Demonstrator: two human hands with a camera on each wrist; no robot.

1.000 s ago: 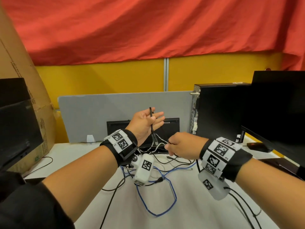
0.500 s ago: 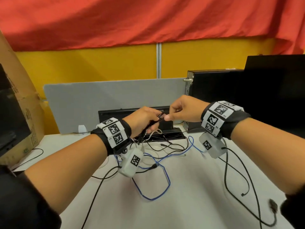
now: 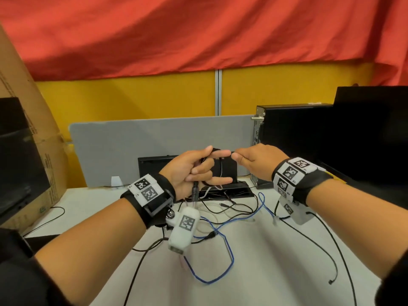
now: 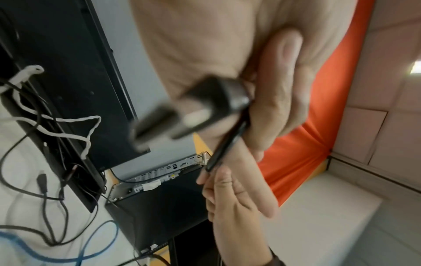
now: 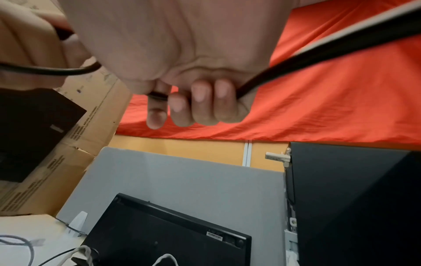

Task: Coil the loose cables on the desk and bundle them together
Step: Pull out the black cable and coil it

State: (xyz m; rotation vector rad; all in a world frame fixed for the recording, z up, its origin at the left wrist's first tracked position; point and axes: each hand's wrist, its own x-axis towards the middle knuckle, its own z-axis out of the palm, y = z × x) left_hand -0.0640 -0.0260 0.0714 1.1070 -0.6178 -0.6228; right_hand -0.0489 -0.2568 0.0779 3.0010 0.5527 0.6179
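Both hands are raised above the white desk (image 3: pixel 265 261). My left hand (image 3: pixel 194 168) holds a thin black cable (image 3: pixel 221 171) looped round its fingers, with the cable's plug (image 3: pixel 195 192) hanging below the palm. In the left wrist view the plug (image 4: pixel 189 111) is blurred, and the cable (image 4: pixel 227 144) runs to the other hand's fingers (image 4: pixel 227 189). My right hand (image 3: pixel 256 161) pinches the same cable just right of the left fingertips. Its curled fingers (image 5: pixel 193 104) grip the cable (image 5: pixel 296 59) in the right wrist view. A blue cable (image 3: pixel 220 272), a white cable (image 3: pixel 207 217) and more black cables (image 3: pixel 320 239) lie tangled on the desk.
A black keyboard (image 3: pixel 154 166) leans on a grey divider (image 3: pixel 154 140) behind the hands. A computer tower (image 3: pixel 293 140) and a monitor (image 3: pixel 375 133) stand at the right. At the left are a cardboard box (image 3: pixel 33 129) and another screen (image 3: pixel 17 162).
My right hand rose from near the desk to the left hand, took the black cable, and now draws it out to the right. The left hand's fingers curled over the cable.
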